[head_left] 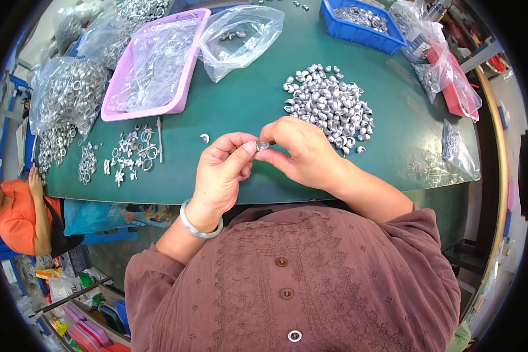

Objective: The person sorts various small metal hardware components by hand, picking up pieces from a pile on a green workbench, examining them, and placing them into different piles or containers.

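Between my two hands, above the near part of the green table, is a small silver-grey metal piece (262, 145) with a curved shape. My left hand (224, 167) pinches its left end between thumb and forefinger; a metal bangle circles that wrist. My right hand (299, 149) grips the other end with thumb and fingertips. Just beyond my right hand lies a heap of similar curved metal pieces (331, 105). One lone metal piece (204, 138) rests on the table to the left of my left hand.
A pink tray (180, 105) lined with clear plastic stands at the left, beside bags of metal rings (73, 88). Loose rings and small castings (135, 149) lie nearby with a thin tool (159, 139). A blue bin (364, 41) is far right. Another person (20, 214) sits at the left.
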A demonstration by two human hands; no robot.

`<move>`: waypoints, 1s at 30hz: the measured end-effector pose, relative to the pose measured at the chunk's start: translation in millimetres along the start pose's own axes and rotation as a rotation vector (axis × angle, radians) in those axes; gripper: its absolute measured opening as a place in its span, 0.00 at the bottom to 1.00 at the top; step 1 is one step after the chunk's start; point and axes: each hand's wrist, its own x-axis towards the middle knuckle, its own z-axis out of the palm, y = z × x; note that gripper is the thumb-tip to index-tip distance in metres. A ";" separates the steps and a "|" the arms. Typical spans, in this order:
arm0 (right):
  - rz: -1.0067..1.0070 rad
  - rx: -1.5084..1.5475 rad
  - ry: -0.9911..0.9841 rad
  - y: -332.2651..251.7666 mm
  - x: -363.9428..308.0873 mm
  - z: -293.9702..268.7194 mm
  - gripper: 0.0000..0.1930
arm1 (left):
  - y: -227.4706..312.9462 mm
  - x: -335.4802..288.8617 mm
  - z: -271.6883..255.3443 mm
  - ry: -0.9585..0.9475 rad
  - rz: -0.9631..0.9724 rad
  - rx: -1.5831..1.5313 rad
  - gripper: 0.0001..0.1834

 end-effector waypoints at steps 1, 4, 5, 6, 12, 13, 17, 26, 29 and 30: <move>0.025 0.004 -0.017 -0.2 -0.4 -0.4 0.11 | 0.0 0.1 -0.3 0.001 0.000 0.008 0.05; 0.184 0.150 -0.069 -3.2 -0.9 -3.2 0.08 | 1.0 -0.3 0.6 0.021 -0.023 0.027 0.04; 0.317 0.290 -0.103 -4.0 -1.5 -4.2 0.07 | 1.6 0.2 -0.1 0.021 -0.025 0.027 0.04; 0.318 0.291 -0.102 -2.0 -2.8 -3.5 0.07 | 3.0 1.1 -1.8 0.005 -0.082 -0.028 0.04; 0.805 1.154 -0.164 7.1 -3.2 -7.7 0.05 | 5.0 1.7 -2.6 -0.012 -0.244 -0.113 0.07; 0.825 1.207 -0.150 9.7 -5.9 -5.2 0.05 | 4.5 1.8 -2.6 -0.019 -0.262 -0.127 0.07; 0.903 1.366 -0.121 8.9 -8.5 -2.7 0.06 | 5.1 1.8 -2.4 -0.004 -0.274 -0.112 0.07; 0.920 1.401 -0.084 6.7 -11.8 1.4 0.07 | 3.9 5.3 -3.4 -0.071 -0.309 -0.142 0.09; 0.914 1.400 -0.086 4.3 -9.6 -1.6 0.08 | -0.1 7.1 -10.8 -0.119 -0.363 -0.246 0.09; 0.877 1.257 -0.093 5.0 -8.0 -5.4 0.08 | -0.6 7.3 -11.7 -0.116 -0.373 -0.267 0.08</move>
